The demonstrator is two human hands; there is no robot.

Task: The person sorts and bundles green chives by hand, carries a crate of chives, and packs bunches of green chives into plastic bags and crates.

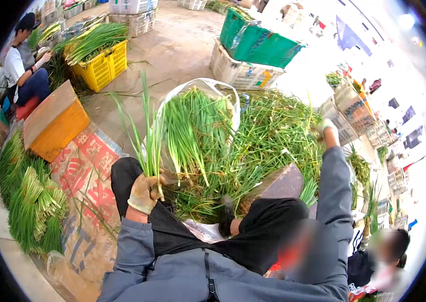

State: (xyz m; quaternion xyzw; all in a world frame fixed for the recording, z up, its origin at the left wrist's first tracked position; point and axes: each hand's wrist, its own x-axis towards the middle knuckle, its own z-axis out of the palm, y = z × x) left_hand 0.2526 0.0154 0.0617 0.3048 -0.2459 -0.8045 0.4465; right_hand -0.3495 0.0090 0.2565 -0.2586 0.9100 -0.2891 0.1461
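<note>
My left hand [144,195], in a dirty pale work glove, is closed round the lower ends of a few scallions [151,151] above my left thigh. Their green leaves stand up and fan outwards. Just beyond them, a bundle of scallions [182,128] lies in an open white plastic bag [236,108], with the pale root ends towards me. My right hand [327,127], also gloved, is stretched far out to the right, over the edge of a heap of loose green leaves [278,133]. Blur hides its fingers and anything in them.
Tied scallions [34,211] are piled at left beside flattened red-printed cardboard [84,166]. An orange box [57,121] and a full yellow crate [99,68] stand farther left, near a seated person [24,70]. A green crate [258,43] sits ahead; another person [381,256] is lower right.
</note>
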